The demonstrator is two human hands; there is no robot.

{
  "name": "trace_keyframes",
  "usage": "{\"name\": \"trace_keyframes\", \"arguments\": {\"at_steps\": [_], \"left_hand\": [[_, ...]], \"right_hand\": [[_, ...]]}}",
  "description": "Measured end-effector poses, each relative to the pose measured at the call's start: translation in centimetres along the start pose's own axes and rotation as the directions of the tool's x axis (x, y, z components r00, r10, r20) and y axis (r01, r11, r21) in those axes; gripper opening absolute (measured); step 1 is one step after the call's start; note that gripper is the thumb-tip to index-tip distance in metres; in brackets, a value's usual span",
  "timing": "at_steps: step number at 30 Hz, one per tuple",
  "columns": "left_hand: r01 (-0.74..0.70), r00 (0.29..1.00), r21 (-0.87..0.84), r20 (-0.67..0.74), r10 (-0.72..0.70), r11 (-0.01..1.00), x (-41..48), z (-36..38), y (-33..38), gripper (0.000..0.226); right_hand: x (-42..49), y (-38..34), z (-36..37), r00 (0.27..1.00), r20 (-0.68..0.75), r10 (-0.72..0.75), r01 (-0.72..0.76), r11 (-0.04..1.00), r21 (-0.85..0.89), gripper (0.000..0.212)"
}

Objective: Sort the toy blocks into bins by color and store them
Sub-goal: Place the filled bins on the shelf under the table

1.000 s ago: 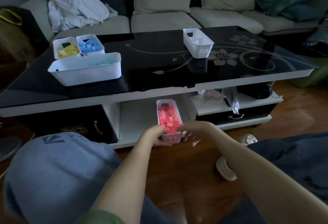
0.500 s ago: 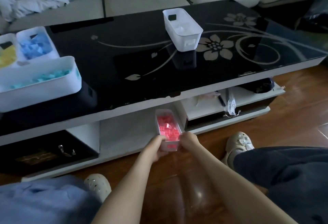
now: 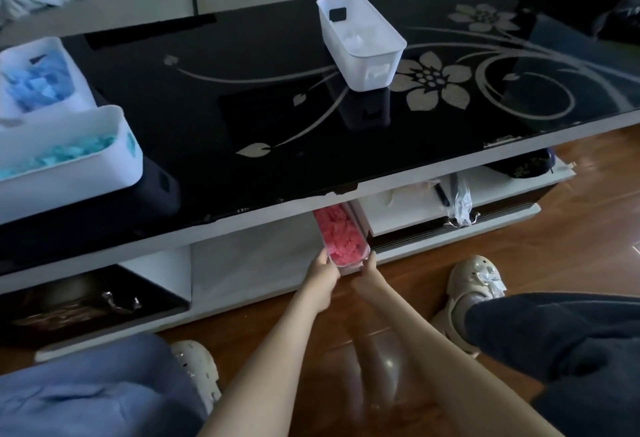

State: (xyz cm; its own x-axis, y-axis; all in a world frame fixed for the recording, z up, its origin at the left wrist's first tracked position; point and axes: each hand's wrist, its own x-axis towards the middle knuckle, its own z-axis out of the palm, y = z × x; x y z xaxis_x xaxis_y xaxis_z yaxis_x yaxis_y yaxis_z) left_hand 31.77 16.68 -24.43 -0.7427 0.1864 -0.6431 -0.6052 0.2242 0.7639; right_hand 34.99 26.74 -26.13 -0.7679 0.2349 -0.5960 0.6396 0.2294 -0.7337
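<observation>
Sitting between left grip (image 3: 327,272) and right grip (image 3: 369,271) is red bin (image 3: 343,239).

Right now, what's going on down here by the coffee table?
A person holds a small plastic bin of pink toy blocks on the white lower shelf of the black glass coffee table, left grip at its near left corner, right grip at the near right. On the tabletop stand a white bin of turquoise blocks, a white bin of blue blocks behind it, and a third white bin mid-table.
</observation>
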Motion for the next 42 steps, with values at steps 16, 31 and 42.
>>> {"name": "trace_keyframes", "arguments": {"at_steps": [16, 31, 42], "left_hand": [[-0.356, 0.889, 0.790, 0.121, 0.442, 0.499, -11.3, -5.1, 10.7, 0.025], [-0.413, 0.880, 0.368, -0.073, 0.469, 0.833, -14.2, -6.5, 21.3, 0.026], [-0.172, 0.985, -0.155, 0.002, 0.174, 0.973, -13.9, -6.5, 19.7, 0.043]], "right_hand": [[-10.3, -13.0, -3.3, 0.942, 0.185, -0.280, 0.334, 0.833, -0.441, 0.029], [-2.9, -26.3, -13.0, 0.727, -0.123, -0.675, 0.380, 0.545, -0.747, 0.083], [-8.3, -21.1, -10.4, 0.356, -0.032, -0.934, 0.392, 0.180, -0.902, 0.016]]}}
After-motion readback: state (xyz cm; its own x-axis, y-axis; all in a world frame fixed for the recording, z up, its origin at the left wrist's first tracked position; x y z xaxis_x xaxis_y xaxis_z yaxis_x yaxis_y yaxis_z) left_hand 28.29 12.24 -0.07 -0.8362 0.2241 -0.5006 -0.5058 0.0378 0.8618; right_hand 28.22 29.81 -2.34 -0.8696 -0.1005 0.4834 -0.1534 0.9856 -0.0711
